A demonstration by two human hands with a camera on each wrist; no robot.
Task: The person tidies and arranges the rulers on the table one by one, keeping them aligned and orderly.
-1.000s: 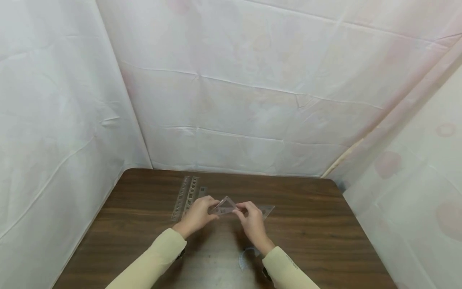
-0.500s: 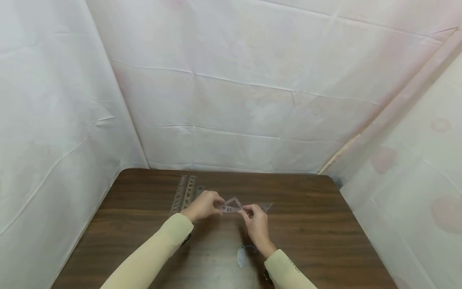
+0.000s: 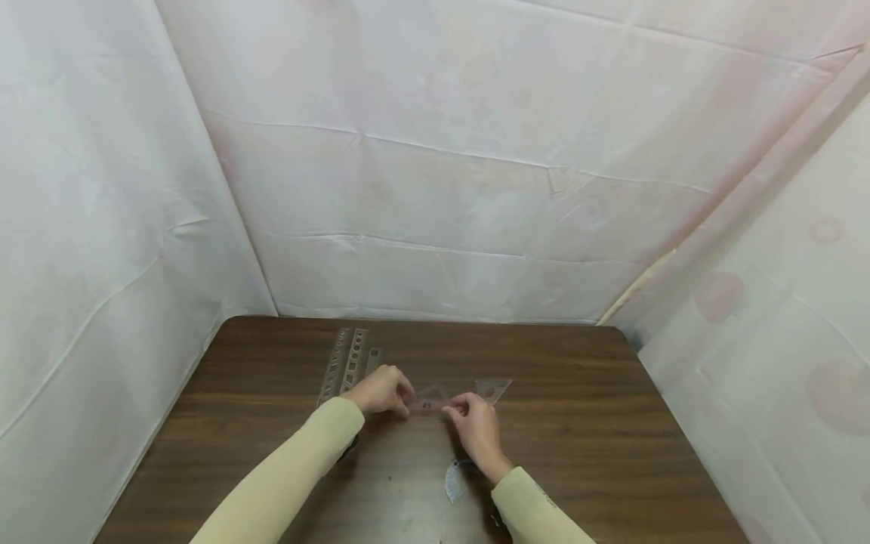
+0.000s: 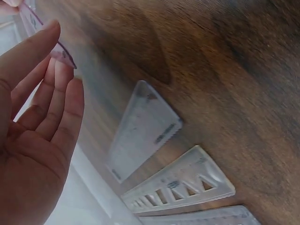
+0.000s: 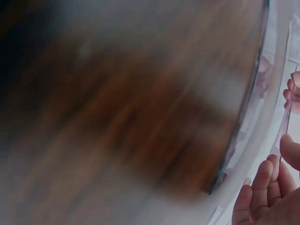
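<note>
Both hands pinch a small clear set square (image 3: pixel 430 397) between them, just above mid-desk (image 3: pixel 612 423): left hand (image 3: pixel 379 391) grips its left corner, right hand (image 3: pixel 473 423) its right. Looks mid-placement; next move likely needs lowering it flat near the stencil rulers (image 3: pixel 345 363).

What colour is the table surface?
Dark brown wood grain on the table, seen best in the head view.

Your three cameras: one head view, two wrist views.
Your head camera looks forward and down over the whole table (image 3: pixel 578 423); each wrist camera sits close above the wood, and all three share the clear triangle (image 3: pixel 428 398) between your hands.
</note>
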